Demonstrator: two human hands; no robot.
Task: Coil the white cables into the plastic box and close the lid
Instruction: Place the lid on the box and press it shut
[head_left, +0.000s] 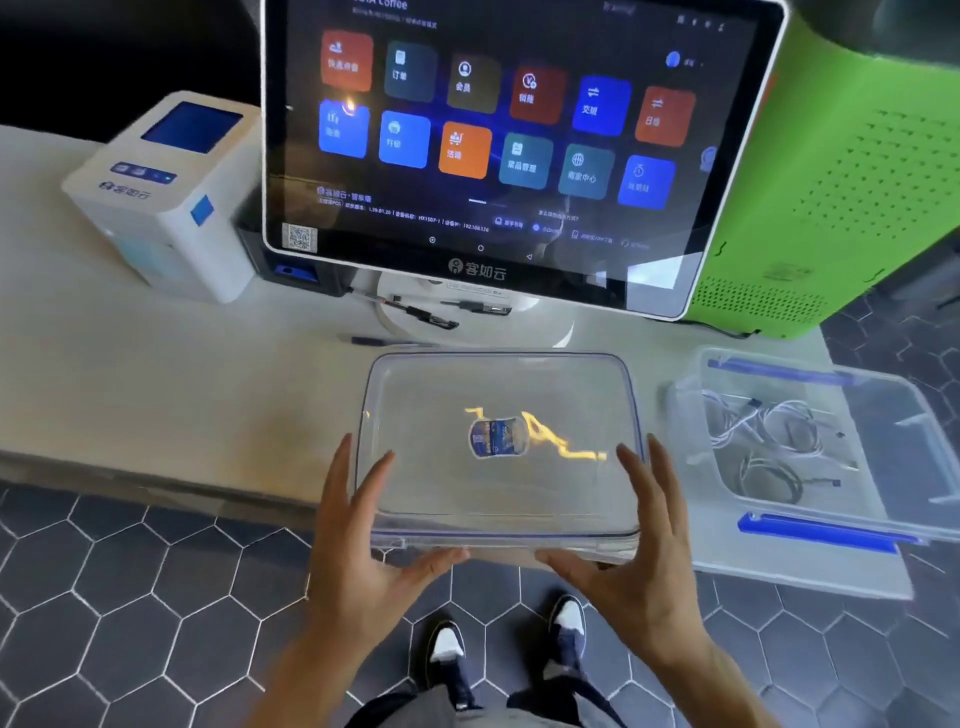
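Note:
I hold a clear plastic lid (498, 499) with a blue seal line and a small label, level, over the counter's front edge. My left hand (363, 545) grips its near left corner, fingers up the side and thumb under the near edge. My right hand (641, 535) grips the near right corner the same way. To the right, the clear plastic box (883, 525) with blue latches stands open on the counter. White cables (769, 426) lie coiled inside it, beside a dark cable.
A large touchscreen terminal (483, 135) stands right behind the lid on the pale counter (156, 395). A white receipt printer (166, 197) sits at the left and a green perforated case (841, 171) at the right. Pens (415, 312) lie by the terminal's base.

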